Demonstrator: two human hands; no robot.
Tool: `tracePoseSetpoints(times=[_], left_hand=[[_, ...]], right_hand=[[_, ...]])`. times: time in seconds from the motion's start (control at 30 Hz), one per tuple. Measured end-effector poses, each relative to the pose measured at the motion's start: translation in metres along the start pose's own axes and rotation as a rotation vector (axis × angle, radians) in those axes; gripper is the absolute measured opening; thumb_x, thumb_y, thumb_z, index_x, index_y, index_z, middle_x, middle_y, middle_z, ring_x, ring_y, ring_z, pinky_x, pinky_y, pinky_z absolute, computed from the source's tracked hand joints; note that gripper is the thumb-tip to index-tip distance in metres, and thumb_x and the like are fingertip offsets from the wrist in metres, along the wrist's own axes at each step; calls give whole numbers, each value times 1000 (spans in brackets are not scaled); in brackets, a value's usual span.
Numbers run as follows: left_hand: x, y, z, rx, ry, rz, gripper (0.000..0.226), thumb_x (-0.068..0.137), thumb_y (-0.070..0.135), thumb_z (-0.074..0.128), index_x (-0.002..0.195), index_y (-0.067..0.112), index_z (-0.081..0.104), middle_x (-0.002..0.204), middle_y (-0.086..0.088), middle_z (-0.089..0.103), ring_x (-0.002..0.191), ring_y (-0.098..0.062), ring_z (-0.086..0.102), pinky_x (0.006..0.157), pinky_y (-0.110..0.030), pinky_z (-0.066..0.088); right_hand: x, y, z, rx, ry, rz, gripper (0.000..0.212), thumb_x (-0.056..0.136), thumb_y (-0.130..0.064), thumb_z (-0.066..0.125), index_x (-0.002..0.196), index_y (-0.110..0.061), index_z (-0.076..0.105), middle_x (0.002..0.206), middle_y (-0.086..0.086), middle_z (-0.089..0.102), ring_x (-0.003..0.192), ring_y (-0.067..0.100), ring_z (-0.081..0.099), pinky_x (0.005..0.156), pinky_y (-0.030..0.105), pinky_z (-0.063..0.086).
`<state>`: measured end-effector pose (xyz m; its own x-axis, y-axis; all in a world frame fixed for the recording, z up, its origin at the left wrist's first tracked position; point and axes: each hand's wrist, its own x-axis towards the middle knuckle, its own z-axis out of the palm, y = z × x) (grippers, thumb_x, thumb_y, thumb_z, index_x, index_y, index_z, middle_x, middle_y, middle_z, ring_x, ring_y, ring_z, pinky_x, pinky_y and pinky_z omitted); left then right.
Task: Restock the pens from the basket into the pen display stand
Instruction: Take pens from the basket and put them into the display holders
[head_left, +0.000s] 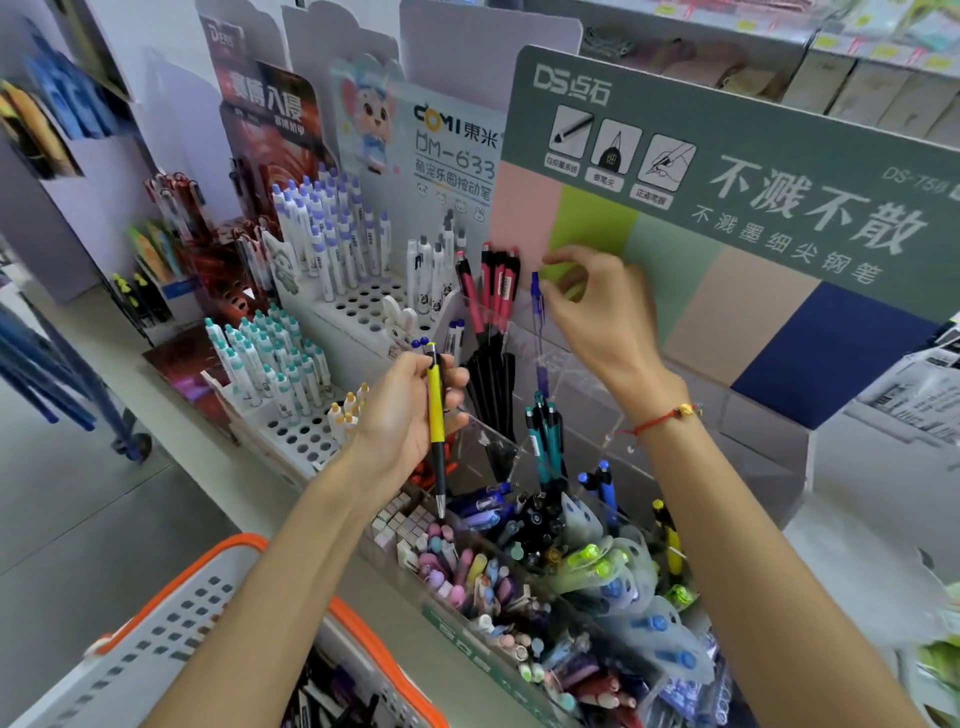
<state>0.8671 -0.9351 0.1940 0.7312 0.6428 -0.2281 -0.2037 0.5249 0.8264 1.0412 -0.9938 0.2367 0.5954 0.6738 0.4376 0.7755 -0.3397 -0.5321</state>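
Two hands are up over the clear pen stand (582, 415). The left hand (410, 410) grips a yellow pen (435, 415) with curled fingers; the pen stands almost straight up, its tip pointing down past the palm. The right hand (597, 317) pinches the top of a blue pen (538, 312) between thumb and fingertips, and the pen hangs down into a clear box of the stand. A white basket (171, 623) with an orange rim sits low on the left, near the left arm.
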Motion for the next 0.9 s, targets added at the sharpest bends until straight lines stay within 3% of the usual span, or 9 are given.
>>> tracePoseSetpoints(times=[0.1, 0.17, 0.23, 0.37, 0.47, 0.63, 0.73, 0.83, 0.9], left_hand=[[-1, -4, 1, 47, -82, 10, 28, 106, 17, 26, 95, 12, 52, 108, -7, 72, 91, -13, 68, 81, -26, 56], [0, -8, 3, 152, -137, 46, 29, 107, 20, 27, 105, 9, 54, 122, -2, 68, 114, -12, 63, 99, -29, 49], [-1, -12, 6, 234, -131, 84, 31, 106, 21, 32, 122, 6, 54, 125, 4, 66, 120, -6, 58, 106, -28, 43], [-3, -17, 13, 334, -128, 139, 38, 103, 26, 42, 136, 8, 48, 134, 6, 61, 121, -3, 56, 108, -27, 40], [-8, -22, 18, 356, -128, 177, 39, 101, 24, 45, 136, 6, 43, 136, 9, 58, 120, -2, 56, 111, -31, 38], [-24, -35, 25, 376, -138, 204, 18, 95, 22, 54, 109, 11, 51, 127, 13, 63, 120, -2, 57, 108, -29, 42], [-33, -42, 32, 456, -80, 232, 12, 87, 26, 64, 98, 22, 60, 131, 19, 56, 126, -2, 51, 105, -23, 41], [-47, -48, 43, 501, -46, 258, 22, 74, 41, 69, 94, 31, 67, 131, 21, 55, 124, 5, 49, 97, -16, 40], [-56, -57, 52, 501, -68, 289, 32, 75, 48, 63, 103, 33, 68, 129, 19, 58, 121, 9, 50, 96, -13, 39]], right_hand=[[-26, -2, -7, 249, -29, 32, 12, 91, -17, 64, 99, -19, 72, 77, -5, 69, 67, 10, 65, 62, 29, 54], [-46, -6, -11, 386, -113, 75, 10, 92, -13, 63, 96, -17, 71, 76, -3, 70, 63, 5, 65, 57, 16, 50], [-63, -8, -12, 435, -188, 117, 8, 94, -17, 62, 96, -20, 69, 77, -4, 71, 64, 1, 65, 57, 12, 47], [-84, -10, -11, 464, -356, 170, 15, 91, -32, 65, 102, -22, 64, 88, -6, 74, 76, 2, 70, 69, 21, 54], [-97, -9, -12, 462, -330, 147, 21, 89, -26, 70, 108, -19, 65, 90, -5, 74, 81, 3, 70, 82, 30, 57], [-119, -3, -23, 432, -358, 57, 24, 93, -21, 65, 117, -18, 63, 91, -5, 73, 83, 5, 70, 82, 33, 57], [-130, 3, -37, 454, -393, 55, 23, 94, -23, 63, 116, -19, 60, 92, -4, 72, 83, 7, 69, 82, 34, 57], [-141, 11, -51, 450, -338, 23, 20, 93, -28, 63, 111, -18, 63, 89, -6, 72, 80, 5, 69, 78, 32, 58], [-149, 19, -61, 454, -269, 14, 14, 93, -25, 63, 106, -19, 63, 88, -10, 70, 80, 5, 68, 76, 34, 58]])
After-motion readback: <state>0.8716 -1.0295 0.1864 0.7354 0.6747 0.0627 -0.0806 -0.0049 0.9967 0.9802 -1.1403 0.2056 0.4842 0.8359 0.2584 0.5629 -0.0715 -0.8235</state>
